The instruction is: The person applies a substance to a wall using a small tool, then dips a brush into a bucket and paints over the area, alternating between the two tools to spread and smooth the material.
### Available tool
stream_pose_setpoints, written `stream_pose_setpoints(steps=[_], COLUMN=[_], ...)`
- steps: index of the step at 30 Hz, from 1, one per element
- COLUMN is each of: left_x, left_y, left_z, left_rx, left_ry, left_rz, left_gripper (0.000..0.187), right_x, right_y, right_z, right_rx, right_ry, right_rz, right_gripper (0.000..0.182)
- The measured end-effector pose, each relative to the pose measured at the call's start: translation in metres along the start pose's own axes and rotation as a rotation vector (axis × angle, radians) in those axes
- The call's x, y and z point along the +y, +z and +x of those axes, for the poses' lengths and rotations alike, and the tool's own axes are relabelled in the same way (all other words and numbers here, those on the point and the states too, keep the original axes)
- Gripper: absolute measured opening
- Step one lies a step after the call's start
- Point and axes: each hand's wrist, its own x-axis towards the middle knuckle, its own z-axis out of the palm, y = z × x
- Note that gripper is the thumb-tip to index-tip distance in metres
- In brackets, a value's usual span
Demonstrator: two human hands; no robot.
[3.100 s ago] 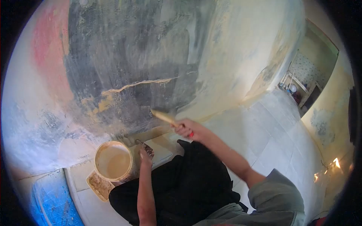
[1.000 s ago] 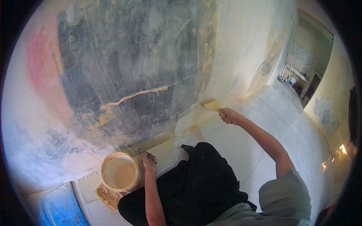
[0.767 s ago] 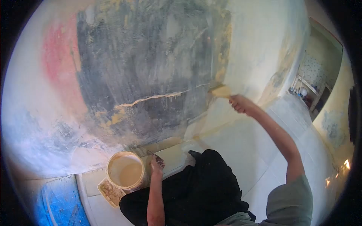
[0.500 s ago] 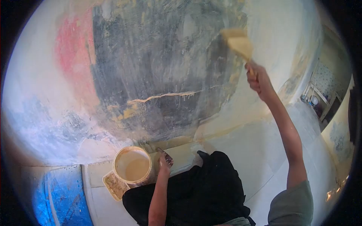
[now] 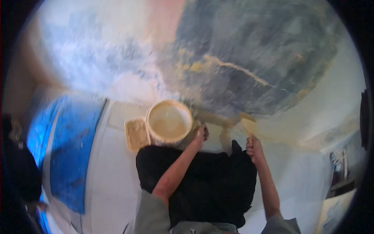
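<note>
The left hand (image 5: 200,133) rested on the bucket (image 5: 168,123), steadying it by the wall's (image 5: 249,50) foot; the right hand (image 5: 254,147), fingers wrapped around the brush (image 5: 249,126), kept its bristles at the wall's bottom edge.

I have a single view to work from, the camera worn on the person's head, so no second view overlaps it. It looks steeply down and forward through a fisheye lens (the dark corners ring the picture) and is blurred. I take the bucket (image 5: 169,121) as my landmark: it sits near the centre, fairly close below the lens. Beyond it the patchy wall (image 5: 249,54) fills the top of the frame, so the camera faces that wall from close by. Nearer than the bucket come the person's lap and both forearms. Left of it lies a blue sheet (image 5: 68,148); far right, a doorway.
</note>
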Motion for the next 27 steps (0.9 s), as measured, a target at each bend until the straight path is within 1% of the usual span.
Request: stream_pose_setpoints(steps=[1, 2, 4, 5, 6, 8, 9, 10, 11, 12, 14, 15, 17, 18, 20, 21, 23, 24, 25, 26, 27], left_x=[0.002, 0.004, 0.005, 0.006, -0.031, -0.084, -0.085, -0.080, -0.088, -0.082, -0.072, -0.065, -0.052, -0.050, -0.041, -0.037, -0.017, -0.008, 0.004, 0.015, 0.023], left_y=[0.003, 0.007, 0.008, 0.009, -0.006, -0.016, -0.016, -0.026, -0.036, -0.033, -0.043, -0.036, -0.024, -0.028, -0.022, -0.018, -0.008, -0.022, 0.002, 0.013, 0.018], left_z=[-0.004, -0.007, -0.014, -0.016, 0.016, 0.100, 0.094, 0.085, 0.066, 0.062, 0.046, 0.047, 0.043, 0.033, 0.019, 0.010, 0.003, -0.016, -0.013, -0.017, -0.021], left_rx=[-0.015, 0.025, 0.065, 0.081, 0.111, 0.038, 0.044, 0.040, 0.037, 0.036, 0.030, 0.024, 0.004, -0.011, -0.053, -0.080, -0.159, -0.220, -0.291, -0.204, -0.113], left_ry=[0.014, 0.068, 0.077, 0.086, 0.069, 0.174, 0.165, 0.164, 0.167, 0.171, 0.179, 0.182, 0.188, 0.189, 0.191, 0.192, 0.198, 0.199, 0.196, 0.172, 0.165], left_rz=[0.003, 0.065, -0.001, -0.032, -0.043, 0.382, 0.369, 0.323, 0.279, 0.237, 0.153, 0.113, 0.035, -0.002, -0.067, -0.097, -0.153, -0.174, -0.189, 0.013, 0.215], left_gripper=[0.028, 0.031, 0.029, 0.027, 0.027, 0.024, 0.024, 0.024, 0.023, 0.022, 0.020, 0.020, 0.018, 0.018, 0.017, 0.017, 0.016, 0.016, 0.016, 0.016, 0.016], right_x=[0.006, 0.013, 0.013, 0.010, 0.004, -0.009, -0.007, -0.004, 0.001, 0.007, 0.016, 0.013, 0.006, 0.007, 0.010, 0.008, -0.001, 0.003, 0.018, 0.030, 0.040], right_y=[0.022, 0.042, 0.086, 0.108, 0.130, 0.170, 0.182, 0.192, 0.204, 0.215, 0.234, 0.241, 0.250, 0.248, 0.239, 0.231, 0.207, 0.191, 0.171, 0.149, 0.128], right_z=[-0.014, -0.030, -0.052, -0.061, -0.067, -0.076, -0.067, -0.057, -0.047, -0.039, -0.025, -0.021, -0.018, -0.017, -0.015, -0.015, -0.021, -0.016, -0.002, 0.014, 0.028], right_rx=[-0.056, -0.114, -0.247, -0.270, -0.288, -0.446, -0.448, -0.562, -0.676, -0.684, -0.619, -0.621, -0.534, -0.530, -0.569, -0.556, -0.522, -0.485, -0.244, 0.029, 0.216], right_ry=[0.024, 0.062, -0.074, -0.079, -0.096, -0.070, -0.057, 0.005, 0.066, 0.074, 0.224, 0.232, 0.263, 0.264, 0.069, 0.060, -0.172, -0.207, -0.535, -0.857, -1.043], right_rz=[-0.103, -0.205, -0.345, -0.418, -0.482, -0.447, -0.459, -0.364, -0.264, -0.271, -0.181, -0.185, -0.262, -0.263, -0.373, -0.369, -0.447, -0.441, -0.588, -0.727, -0.962], right_gripper=[0.037, 0.034, 0.035, 0.035, 0.035, 0.031, 0.031, 0.027, 0.024, 0.024, 0.026, 0.026, 0.031, 0.031, 0.033, 0.033, 0.036, 0.036, 0.035, 0.034, 0.034])
